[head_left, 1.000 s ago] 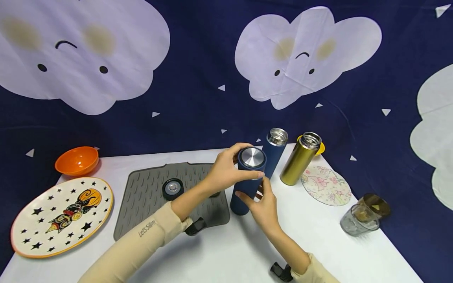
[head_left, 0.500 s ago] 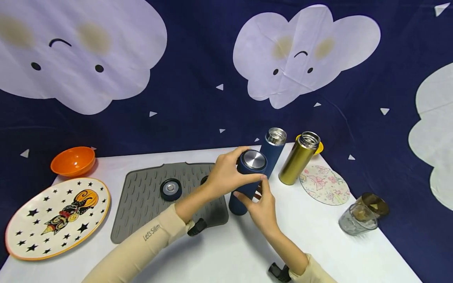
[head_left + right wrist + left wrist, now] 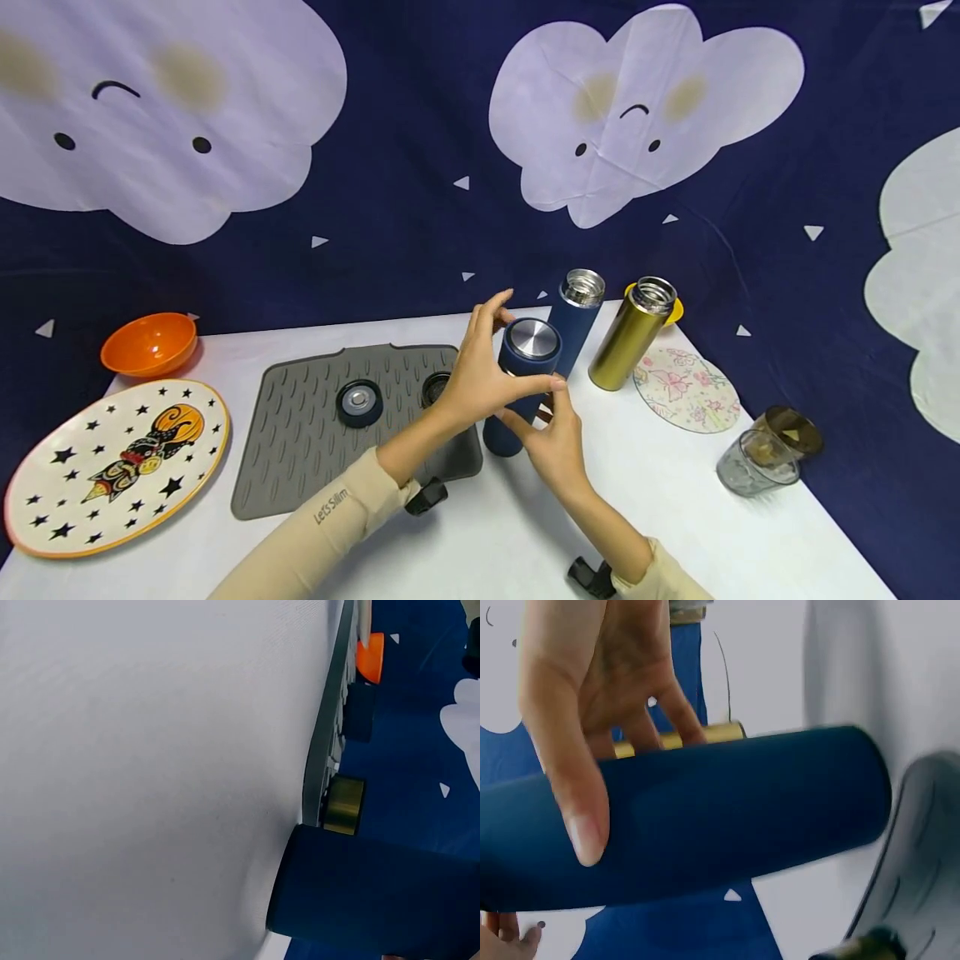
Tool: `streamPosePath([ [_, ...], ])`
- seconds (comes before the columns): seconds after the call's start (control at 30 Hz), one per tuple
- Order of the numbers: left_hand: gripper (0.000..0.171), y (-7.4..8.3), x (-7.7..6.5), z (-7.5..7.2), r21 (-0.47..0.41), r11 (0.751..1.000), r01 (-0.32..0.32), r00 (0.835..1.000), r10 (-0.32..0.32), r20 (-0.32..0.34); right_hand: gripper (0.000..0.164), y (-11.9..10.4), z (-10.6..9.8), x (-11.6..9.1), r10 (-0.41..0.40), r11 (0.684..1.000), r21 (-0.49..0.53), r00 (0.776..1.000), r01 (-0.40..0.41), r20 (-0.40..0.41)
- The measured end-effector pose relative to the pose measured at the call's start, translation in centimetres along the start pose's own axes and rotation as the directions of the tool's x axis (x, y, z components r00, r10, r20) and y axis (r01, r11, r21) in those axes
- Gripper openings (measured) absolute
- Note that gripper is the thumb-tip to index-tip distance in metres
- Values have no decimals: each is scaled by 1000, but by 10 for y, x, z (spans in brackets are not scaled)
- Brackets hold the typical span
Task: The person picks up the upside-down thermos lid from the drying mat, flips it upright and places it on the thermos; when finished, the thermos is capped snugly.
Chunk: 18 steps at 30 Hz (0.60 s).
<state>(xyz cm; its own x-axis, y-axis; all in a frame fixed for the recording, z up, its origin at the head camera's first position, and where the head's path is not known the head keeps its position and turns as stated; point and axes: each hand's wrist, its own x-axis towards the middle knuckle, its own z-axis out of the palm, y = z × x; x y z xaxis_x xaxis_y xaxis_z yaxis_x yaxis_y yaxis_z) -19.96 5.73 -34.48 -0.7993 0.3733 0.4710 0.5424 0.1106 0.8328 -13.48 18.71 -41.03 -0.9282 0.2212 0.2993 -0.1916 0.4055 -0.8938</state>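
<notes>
A dark blue thermos bottle (image 3: 501,433) stands upright between my hands, its lid with a brushed-metal top (image 3: 532,338) seated on the mouth. My right hand (image 3: 558,446) grips the body, thumb in front and fingers behind; the left wrist view shows this right hand (image 3: 622,697) large against the bottle. My left hand (image 3: 483,371) is spread beside the lid, fingers raised off it, thumb stretched across the front below the lid. Close behind stands a second blue bottle (image 3: 573,321) without a lid. Right of it is a lidless gold bottle (image 3: 628,342).
A grey mat (image 3: 292,442) on the left bears two upturned lids, one dark-rimmed lid (image 3: 359,403) and another lid (image 3: 433,388). Further left are an oval plate (image 3: 67,500) and an orange bowl (image 3: 148,346). A floral disc (image 3: 690,392) and two glasses (image 3: 757,467) lie right.
My left hand's fingers have lifted away from the lid and spread, while its thumb stays at the front. My right hand keeps its grip on the bottle. The head view has shifted slightly.
</notes>
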Motion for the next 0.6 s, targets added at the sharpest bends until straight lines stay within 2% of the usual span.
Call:
streamPosePath([
  [0.07,91,-2,-1,1,-74,997,-33,999,33,1,60,1,0,0,-1,1000,-2,1000,1,-2],
  [0.13,75,-6,0,1,-208,977,-56,996,67,50,62,1,0,0,7,1000,-3,1000,-7,-1],
  [0.2,76,-8,0,-1,-306,952,-29,991,67,112,64,2,0,0,12,1000,-2,1000,-12,2],
  [0.27,80,-8,0,0,-287,958,1,991,38,129,63,2,0,0,8,1000,2,1000,-8,4],
  [0.37,86,-8,1,2,-183,983,21,996,-5,88,61,3,0,0,-5,1000,1,1000,5,0],
  [0.43,82,-9,2,2,-225,974,33,995,-11,98,62,3,0,0,-10,1000,3,1000,10,-2],
  [0.47,78,-10,3,2,-274,962,24,993,9,118,63,3,0,0,-9,1000,3,1000,9,-2],
  [0.53,82,-12,5,0,-359,933,35,984,30,175,66,3,0,0,-2,1000,1,1000,2,-4],
  [0.57,85,-12,4,0,-378,924,56,980,22,199,65,3,0,0,-2,1000,3,1000,2,-5],
  [0.6,87,-12,4,1,-371,926,67,979,11,203,64,4,0,-1,-5,1000,5,1000,5,-7],
])
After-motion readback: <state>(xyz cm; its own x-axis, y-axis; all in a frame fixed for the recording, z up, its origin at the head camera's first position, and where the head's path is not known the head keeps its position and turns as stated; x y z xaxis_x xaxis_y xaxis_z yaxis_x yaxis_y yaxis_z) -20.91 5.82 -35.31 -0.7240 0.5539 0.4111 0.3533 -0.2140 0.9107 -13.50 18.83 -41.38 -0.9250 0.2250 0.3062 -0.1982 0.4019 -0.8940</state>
